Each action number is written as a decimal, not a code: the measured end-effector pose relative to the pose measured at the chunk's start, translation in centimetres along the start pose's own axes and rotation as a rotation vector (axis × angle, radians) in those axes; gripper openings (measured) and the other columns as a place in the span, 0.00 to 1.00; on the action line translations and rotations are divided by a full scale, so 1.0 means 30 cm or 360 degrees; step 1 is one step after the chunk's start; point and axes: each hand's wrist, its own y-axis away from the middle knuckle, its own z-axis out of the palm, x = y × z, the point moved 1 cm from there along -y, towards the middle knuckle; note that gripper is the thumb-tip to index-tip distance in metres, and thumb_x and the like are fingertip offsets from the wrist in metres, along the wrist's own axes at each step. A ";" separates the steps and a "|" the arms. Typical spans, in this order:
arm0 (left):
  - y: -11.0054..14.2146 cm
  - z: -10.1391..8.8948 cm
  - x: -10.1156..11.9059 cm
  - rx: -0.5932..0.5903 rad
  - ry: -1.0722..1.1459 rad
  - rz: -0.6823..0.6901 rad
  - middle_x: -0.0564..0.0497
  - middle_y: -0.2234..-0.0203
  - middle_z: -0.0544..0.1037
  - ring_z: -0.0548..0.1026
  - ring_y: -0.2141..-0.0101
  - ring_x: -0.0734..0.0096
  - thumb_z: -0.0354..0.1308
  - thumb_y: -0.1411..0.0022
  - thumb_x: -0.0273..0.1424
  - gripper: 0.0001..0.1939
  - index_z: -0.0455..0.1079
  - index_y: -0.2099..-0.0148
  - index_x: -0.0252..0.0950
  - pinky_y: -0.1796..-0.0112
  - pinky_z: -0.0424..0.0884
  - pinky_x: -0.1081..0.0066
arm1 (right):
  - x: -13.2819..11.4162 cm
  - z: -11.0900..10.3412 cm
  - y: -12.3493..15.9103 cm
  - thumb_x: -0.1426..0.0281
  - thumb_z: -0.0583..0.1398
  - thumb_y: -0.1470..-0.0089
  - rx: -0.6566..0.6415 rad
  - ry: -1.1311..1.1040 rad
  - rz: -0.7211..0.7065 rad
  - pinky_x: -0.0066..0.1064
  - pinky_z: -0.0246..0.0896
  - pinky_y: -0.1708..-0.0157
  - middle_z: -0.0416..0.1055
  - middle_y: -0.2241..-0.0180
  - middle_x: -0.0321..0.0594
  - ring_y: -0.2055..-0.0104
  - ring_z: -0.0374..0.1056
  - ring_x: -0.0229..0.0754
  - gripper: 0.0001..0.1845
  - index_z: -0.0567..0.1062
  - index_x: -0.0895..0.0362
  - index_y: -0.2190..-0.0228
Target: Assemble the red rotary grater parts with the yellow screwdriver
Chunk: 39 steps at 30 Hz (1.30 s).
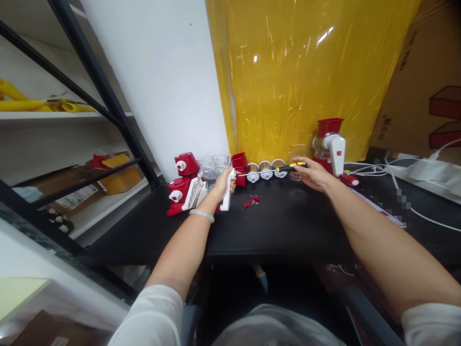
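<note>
My left hand (222, 186) is closed around a white crank handle (227, 194), held just above the black table. A yellow and black screwdriver (291, 167) lies level in the fingers of my right hand (311, 174); its long shaft reaches left to the top of the handle. Whether the tip sits in a screw is too small to tell. Below the shaft, small red parts and screws (254, 201) lie on the table. Left of my left hand stand red grater bodies (185, 185) with white knobs, beside white crank arms (196, 193). Several drum blades (265, 170) stand behind the screwdriver.
An assembled red and white rotary grater (330, 144) stands at the back right, near white cables (374, 168) and a power strip (428, 168). Clear plastic cups (214, 163) and a red hopper (239, 163) line the back. A black-framed shelf (122, 122) borders the left.
</note>
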 end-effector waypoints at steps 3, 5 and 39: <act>0.006 0.006 0.002 0.0001 -0.0027 -0.0009 0.59 0.88 0.60 0.57 0.89 0.77 0.50 0.30 0.44 0.19 0.72 0.61 0.35 0.84 0.53 0.75 | -0.003 0.000 0.004 0.65 0.78 0.66 -0.0019 -0.0037 -0.0008 0.35 0.74 0.60 0.75 0.64 0.34 0.64 0.75 0.39 0.29 0.74 0.49 0.62; 0.011 0.012 0.006 0.0012 -0.0033 -0.0019 0.60 0.88 0.59 0.57 0.89 0.76 0.50 0.30 0.44 0.19 0.72 0.61 0.35 0.84 0.52 0.76 | -0.006 0.004 0.003 0.62 0.78 0.66 0.0013 0.0003 -0.0026 0.36 0.75 0.61 0.75 0.64 0.34 0.65 0.75 0.40 0.28 0.74 0.50 0.64; -0.006 -0.012 0.006 0.0015 0.0023 0.0038 0.60 0.87 0.60 0.57 0.88 0.77 0.51 0.30 0.48 0.20 0.71 0.60 0.35 0.83 0.53 0.76 | 0.001 -0.009 -0.004 0.65 0.77 0.66 -0.0073 0.0086 -0.0063 0.39 0.75 0.56 0.75 0.61 0.37 0.60 0.74 0.42 0.21 0.78 0.52 0.67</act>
